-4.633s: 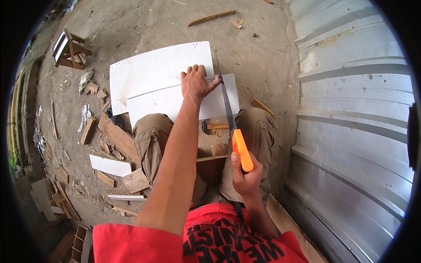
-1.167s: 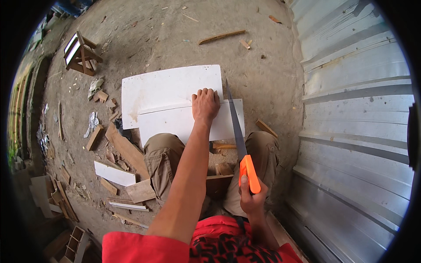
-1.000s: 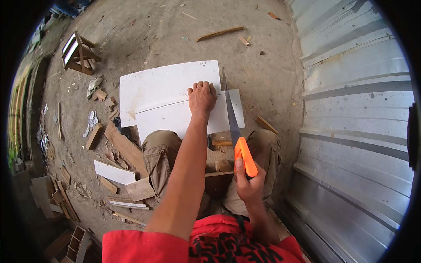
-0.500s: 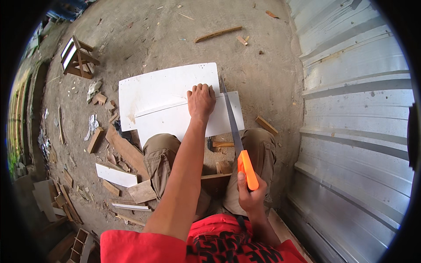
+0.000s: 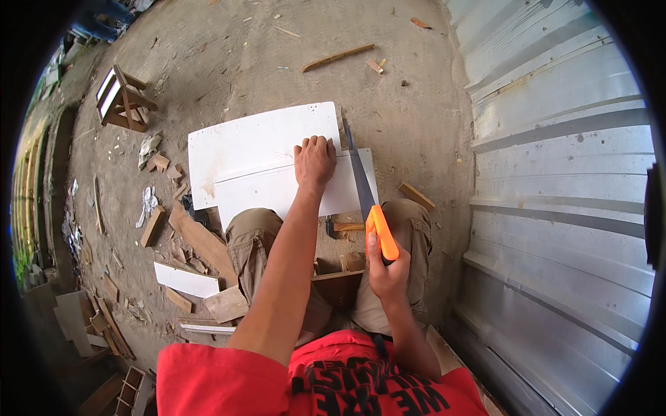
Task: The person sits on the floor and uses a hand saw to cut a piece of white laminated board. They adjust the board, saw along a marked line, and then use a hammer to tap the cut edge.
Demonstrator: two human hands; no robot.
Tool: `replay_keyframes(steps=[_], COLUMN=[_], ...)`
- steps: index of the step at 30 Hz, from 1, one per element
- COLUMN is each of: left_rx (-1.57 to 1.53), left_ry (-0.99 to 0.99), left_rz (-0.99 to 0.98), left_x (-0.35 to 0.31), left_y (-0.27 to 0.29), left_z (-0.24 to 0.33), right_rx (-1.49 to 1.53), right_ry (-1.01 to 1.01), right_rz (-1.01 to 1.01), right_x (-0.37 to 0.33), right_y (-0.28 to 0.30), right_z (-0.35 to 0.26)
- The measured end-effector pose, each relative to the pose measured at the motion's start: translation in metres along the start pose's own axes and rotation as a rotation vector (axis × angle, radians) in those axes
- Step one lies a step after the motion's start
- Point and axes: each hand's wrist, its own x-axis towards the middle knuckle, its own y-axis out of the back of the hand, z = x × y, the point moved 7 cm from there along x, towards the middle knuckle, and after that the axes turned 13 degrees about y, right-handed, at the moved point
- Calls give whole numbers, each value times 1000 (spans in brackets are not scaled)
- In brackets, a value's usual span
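Observation:
A handsaw with an orange handle [image 5: 381,232] is held by my right hand [image 5: 387,272], fingers wrapped around the grip. Its dark blade [image 5: 359,170] points away from me, lying along the right end of the larger white board [image 5: 257,135] and across the nearer white board [image 5: 277,188]. Curled fingers of my left hand [image 5: 316,163] press on the white boards close to the seam between them, left of the blade. Both boards extend in front of my knees. Below them a hammer [image 5: 345,227] with a wooden handle lies between my knees, partly hidden.
Wood offcuts [image 5: 201,236] and a white strip [image 5: 186,279] litter the ground to the left. A small wooden stool [image 5: 123,99] stands at the far left. Corrugated metal sheeting [image 5: 555,208] rises along the right. One wood block [image 5: 417,195] sits beside my right knee.
The saw and my right hand have moved forward and slightly left, with the blade further along the boards. My left hand stays in place on the boards.

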Motion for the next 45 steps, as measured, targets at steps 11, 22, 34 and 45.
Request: replay_keyframes(steps=[11, 22, 34, 45], left_rx=[-7, -21, 2, -7], left_ry=[-18, -15, -27, -14], left_rz=[21, 45, 23, 12], left_x=[4, 6, 0, -1], left_y=[-1, -2, -4, -4], left_z=[1, 1, 0, 1], right_rx=[1, -10, 0, -54], right_ry=[21, 46, -48, -111], right_rz=[17, 30, 12, -34], right_x=[2, -9, 19, 34], right_y=[-8, 2, -7, -8], right_z=[-1, -8, -19, -24])
